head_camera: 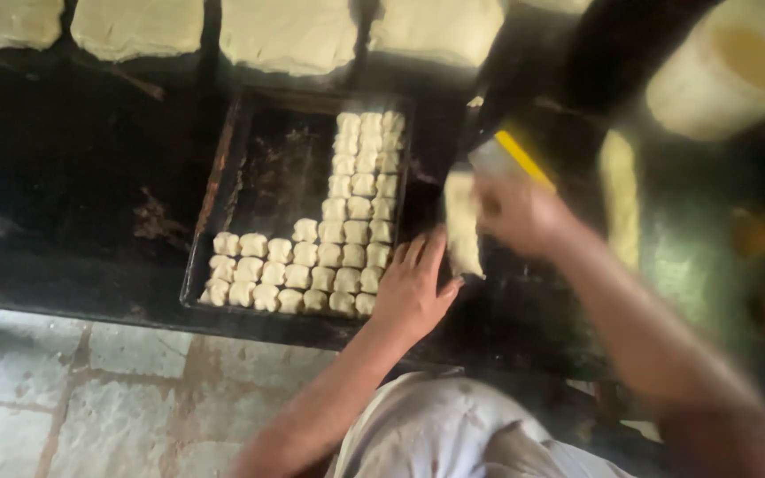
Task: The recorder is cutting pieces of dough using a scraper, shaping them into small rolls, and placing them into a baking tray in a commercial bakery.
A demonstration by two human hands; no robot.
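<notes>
Your right hand [515, 212], blurred, grips a yellow-handled scraper [511, 159] above a dough strip [462, 221] on the dark table [73, 159]. Your left hand [413, 288] lies open, flat beside the tray [214, 186] of dough pieces [347, 239].

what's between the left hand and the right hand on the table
In the head view, a pale strip of dough lies between the left hand and the blurred right hand, on the dark table. The left hand rests beside the tray.
</notes>
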